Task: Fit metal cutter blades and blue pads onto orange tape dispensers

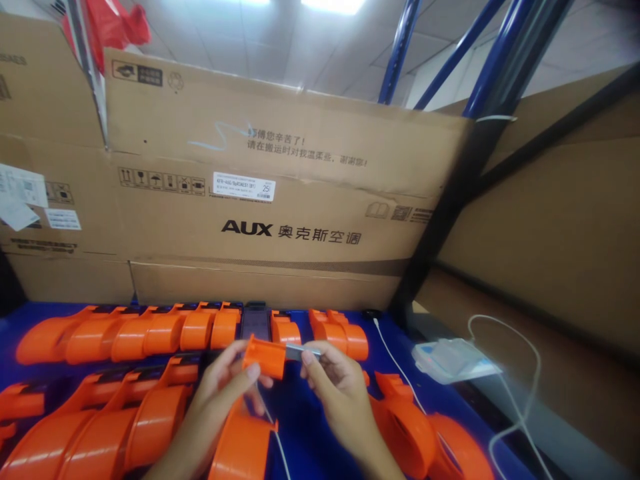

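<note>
My left hand (230, 383) is closed round a small orange plastic part (266, 360), held level above the blue surface. Between the thumb and fingers of my right hand (337, 390) is a flat grey strip (303, 351) that looks like metal. The strip's left end meets the right end of the orange part; whether it goes inside cannot be made out. Just below my hands is a larger rounded orange piece (243, 443), and a white cable passes beside it.
Rows of rounded orange plastic pieces (127, 333) stand on the blue surface (305, 427), with more orange rings (410, 433) at the right. A clear plastic box (455, 360) and white cable (530, 400) lie farther right. Cardboard (170, 233) walls the back beside a dark rack post (440, 213).
</note>
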Action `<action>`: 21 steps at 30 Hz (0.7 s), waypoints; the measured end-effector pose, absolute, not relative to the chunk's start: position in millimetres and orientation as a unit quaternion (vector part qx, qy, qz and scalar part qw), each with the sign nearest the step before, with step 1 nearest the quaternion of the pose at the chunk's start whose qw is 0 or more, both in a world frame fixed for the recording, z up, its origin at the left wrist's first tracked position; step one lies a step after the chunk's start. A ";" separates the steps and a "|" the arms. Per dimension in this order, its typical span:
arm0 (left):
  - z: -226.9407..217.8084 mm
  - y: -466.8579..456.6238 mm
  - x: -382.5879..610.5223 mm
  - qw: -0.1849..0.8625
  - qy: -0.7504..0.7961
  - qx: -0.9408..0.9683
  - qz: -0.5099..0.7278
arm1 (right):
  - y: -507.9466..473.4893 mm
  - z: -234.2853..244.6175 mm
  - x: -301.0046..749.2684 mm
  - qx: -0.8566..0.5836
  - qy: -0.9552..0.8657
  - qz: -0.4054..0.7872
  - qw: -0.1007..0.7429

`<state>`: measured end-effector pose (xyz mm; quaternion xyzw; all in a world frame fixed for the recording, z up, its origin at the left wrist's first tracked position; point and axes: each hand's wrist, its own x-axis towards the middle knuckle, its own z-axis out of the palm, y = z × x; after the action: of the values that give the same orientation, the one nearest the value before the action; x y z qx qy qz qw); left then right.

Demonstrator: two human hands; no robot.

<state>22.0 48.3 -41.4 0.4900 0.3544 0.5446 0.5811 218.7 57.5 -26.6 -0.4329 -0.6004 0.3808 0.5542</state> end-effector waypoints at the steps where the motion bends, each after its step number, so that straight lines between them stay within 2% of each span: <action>1: -40.4 48.1 22.4 0.582 0.356 0.486 0.547 | 56.4 -25.2 218.5 -0.434 -0.605 0.370 0.556; 6: -42.9 50.6 22.0 0.581 0.363 0.491 0.538 | 54.4 -20.9 217.8 -0.437 -0.624 0.342 0.550; 12: -46.4 50.0 23.8 0.578 0.367 0.510 0.520 | 57.9 -28.6 214.8 -0.425 -0.627 0.373 0.536; 21: -46.3 50.1 24.0 0.561 0.394 0.470 0.556 | 61.1 -28.3 219.9 -0.428 -0.564 0.353 0.612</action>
<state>24.0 50.1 -46.3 0.4698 0.3943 0.5560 0.5610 219.9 61.1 -28.3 -0.4276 -0.5638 0.3531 0.6121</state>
